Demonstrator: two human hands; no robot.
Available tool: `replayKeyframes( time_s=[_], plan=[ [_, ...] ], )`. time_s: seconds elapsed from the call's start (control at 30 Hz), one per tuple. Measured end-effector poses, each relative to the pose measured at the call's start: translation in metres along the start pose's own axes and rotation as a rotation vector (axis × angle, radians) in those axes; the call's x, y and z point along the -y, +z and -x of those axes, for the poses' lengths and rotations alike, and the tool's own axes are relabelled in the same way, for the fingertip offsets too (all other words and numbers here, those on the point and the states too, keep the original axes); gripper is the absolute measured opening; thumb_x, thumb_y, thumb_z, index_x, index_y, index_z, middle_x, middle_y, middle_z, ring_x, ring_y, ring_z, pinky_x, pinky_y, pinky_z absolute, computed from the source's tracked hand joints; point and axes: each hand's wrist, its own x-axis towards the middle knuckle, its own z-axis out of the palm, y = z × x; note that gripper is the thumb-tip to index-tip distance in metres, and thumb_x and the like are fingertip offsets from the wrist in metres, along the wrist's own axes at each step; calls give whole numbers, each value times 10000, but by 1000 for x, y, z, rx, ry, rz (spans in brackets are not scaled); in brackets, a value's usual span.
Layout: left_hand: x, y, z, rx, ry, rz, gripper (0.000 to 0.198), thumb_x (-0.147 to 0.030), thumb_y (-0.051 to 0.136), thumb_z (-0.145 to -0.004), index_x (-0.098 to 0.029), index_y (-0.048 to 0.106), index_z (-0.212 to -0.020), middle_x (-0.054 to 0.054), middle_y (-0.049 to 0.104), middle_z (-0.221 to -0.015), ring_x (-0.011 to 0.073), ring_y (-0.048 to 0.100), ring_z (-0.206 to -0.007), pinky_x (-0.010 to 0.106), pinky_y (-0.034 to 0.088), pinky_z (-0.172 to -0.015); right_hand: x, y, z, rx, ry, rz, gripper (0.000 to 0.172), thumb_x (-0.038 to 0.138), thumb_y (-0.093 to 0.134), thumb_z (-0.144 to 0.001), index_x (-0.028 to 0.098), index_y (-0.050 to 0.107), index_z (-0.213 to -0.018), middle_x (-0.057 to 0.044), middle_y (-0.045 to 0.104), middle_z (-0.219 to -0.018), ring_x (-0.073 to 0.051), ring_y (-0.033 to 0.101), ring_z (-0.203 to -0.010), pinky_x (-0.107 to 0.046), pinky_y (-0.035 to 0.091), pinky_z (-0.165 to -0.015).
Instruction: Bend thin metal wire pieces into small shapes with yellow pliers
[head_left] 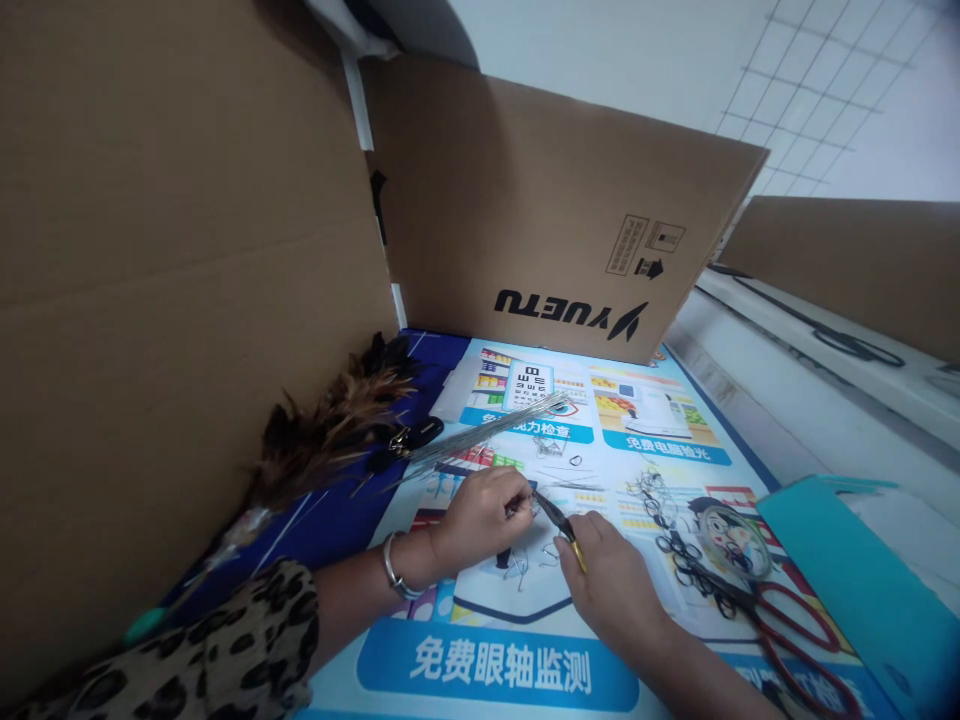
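Observation:
My right hand (611,580) is closed around pliers (555,515) with dark jaws and a yellow-marked handle. Their tip meets the fingertips of my left hand (487,515), which are pinched together; whatever they grip is too small to make out. Beyond the hands lies a bundle of thin silvery wires (499,430), slanting across the printed mat. Loose wire bits (517,570) are scattered under and around the hands. A small dark loop (576,461) rests just past the pliers.
Right of my hands lie black rings (686,560), a round clear dish (731,540) and red-handled scissors (799,620). A teal box (862,590) stands at far right. Brown feathers (322,430) and a black key fob (424,433) lie left. Cardboard panels (555,200) enclose the left and back.

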Motion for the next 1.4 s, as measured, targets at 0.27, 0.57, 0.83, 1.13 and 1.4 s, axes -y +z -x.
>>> replayKeyframes(
  time_s=[0.27, 0.57, 0.83, 1.13, 1.4],
  plan=[
    [0, -1, 0, 17, -21, 39, 85, -84, 488, -703, -145, 524, -656, 9, 532, -630, 123, 475, -628, 238, 358, -571, -2, 3, 1, -21, -5, 33, 168, 295, 377, -877, 187, 505, -863, -54, 558, -808, -183, 530, -706, -261, 347, -572],
    [-2, -6, -8, 65, -73, 252, 119, -76, 472, -725, -141, 505, -631, -7, 498, -618, 101, 455, -598, 221, 366, -571, -7, -9, -2, 64, 26, -188, 164, 288, 360, -883, 191, 493, -886, -48, 552, -830, -178, 530, -752, -256, 381, -630],
    [-10, -19, -17, 127, -165, 442, 111, -128, 480, -774, -130, 560, -697, 4, 534, -669, 110, 488, -640, 226, 392, -613, -10, -27, -8, 78, 12, -474, 145, 300, 398, -874, 197, 493, -837, -17, 535, -807, -148, 496, -729, -244, 369, -633],
    [-40, -52, -25, 236, -131, 541, 151, -217, 478, -827, -127, 569, -746, 15, 535, -713, 120, 481, -681, 236, 385, -647, -6, -58, -6, 240, 47, -920, 274, 399, 419, -869, 167, 530, -774, 32, 436, -649, -87, 405, -597, -204, 314, -533],
    [-58, -68, -23, 264, -135, 627, 150, -247, 483, -836, -137, 557, -764, 10, 524, -717, 112, 476, -675, 223, 387, -641, -6, -65, 1, 306, 64, -1122, 299, 419, 459, -848, 141, 567, -843, 34, 439, -604, -61, 384, -509, -186, 288, -458]
  ],
)
